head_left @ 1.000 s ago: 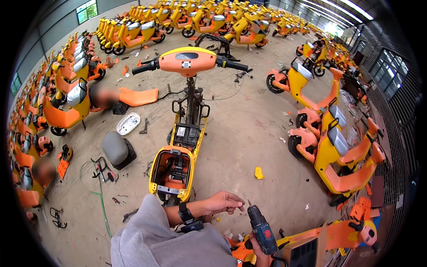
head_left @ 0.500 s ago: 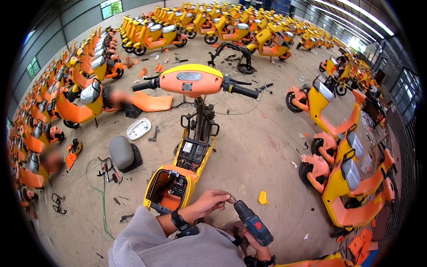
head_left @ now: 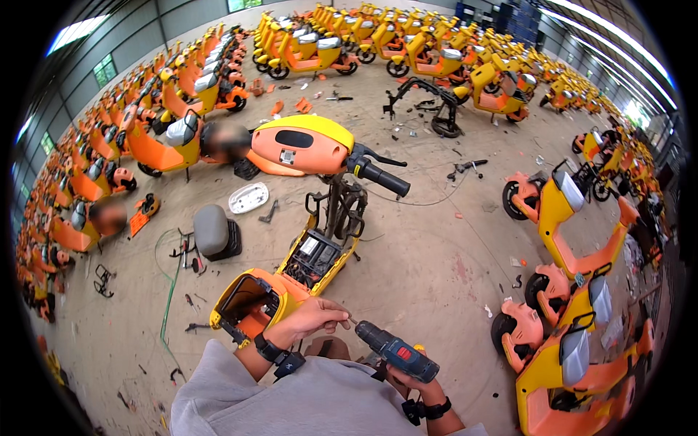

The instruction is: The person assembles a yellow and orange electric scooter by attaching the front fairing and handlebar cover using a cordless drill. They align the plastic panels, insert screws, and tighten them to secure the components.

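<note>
My right hand (head_left: 417, 386) is wrapped round the handle of a dark blue cordless drill (head_left: 398, 352) with a red patch on its side. The drill's nose points up and to the left. Thumb and fingers of my left hand (head_left: 318, 318) pinch a thin driver bit (head_left: 352, 320) just in front of the chuck. Before me stands a partly stripped orange and yellow electric scooter (head_left: 298, 285). Its inner compartment and the bucket under the seat lie uncovered. The orange and yellow handlebar cover (head_left: 299, 147) is turned at an angle.
A grey seat (head_left: 211, 229) and a white plastic shell (head_left: 248, 198) lie on the floor to the left. Loose tools and a green cord (head_left: 168, 309) are scattered nearby. Parked scooters (head_left: 563, 320) line the right side, and a bare black frame (head_left: 429, 105) sits farther off.
My view has shifted, so the scooter sits lower and turned. The drill lies flatter, its nose farther left, with my left hand still at the bit. The yellow floor piece is now mostly covered.
</note>
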Motion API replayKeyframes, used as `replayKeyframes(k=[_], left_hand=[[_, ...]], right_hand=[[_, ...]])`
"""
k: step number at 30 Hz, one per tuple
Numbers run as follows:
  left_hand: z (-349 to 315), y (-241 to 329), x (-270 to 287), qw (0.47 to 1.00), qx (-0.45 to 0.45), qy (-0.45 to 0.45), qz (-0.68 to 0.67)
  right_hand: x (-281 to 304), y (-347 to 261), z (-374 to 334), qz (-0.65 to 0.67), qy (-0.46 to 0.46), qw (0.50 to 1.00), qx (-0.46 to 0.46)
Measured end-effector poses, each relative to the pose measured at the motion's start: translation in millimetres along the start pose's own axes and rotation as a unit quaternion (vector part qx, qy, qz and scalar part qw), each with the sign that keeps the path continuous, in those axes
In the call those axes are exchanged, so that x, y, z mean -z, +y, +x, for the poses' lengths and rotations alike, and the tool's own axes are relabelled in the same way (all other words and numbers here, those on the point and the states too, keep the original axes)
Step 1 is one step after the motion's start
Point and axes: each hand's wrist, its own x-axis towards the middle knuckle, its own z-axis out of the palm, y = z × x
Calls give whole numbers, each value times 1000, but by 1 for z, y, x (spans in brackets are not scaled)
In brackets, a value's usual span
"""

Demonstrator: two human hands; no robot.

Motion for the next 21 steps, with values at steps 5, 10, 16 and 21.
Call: replayKeyframes(k=[5,10,16,21], left_hand=[[11,12,-12,998,-28,4,59],[30,24,-4,994,-68,11,80],[69,60,19,981,-36,-54,-181],[101,108,56,963,-113,-63,-236]], right_hand=[[25,48,13,164,-86,976,-116],[42,47,48,190,-127,961,-156],[35,5,110,299,-84,934,-179],[8,3,173,-41,0,999,34]])
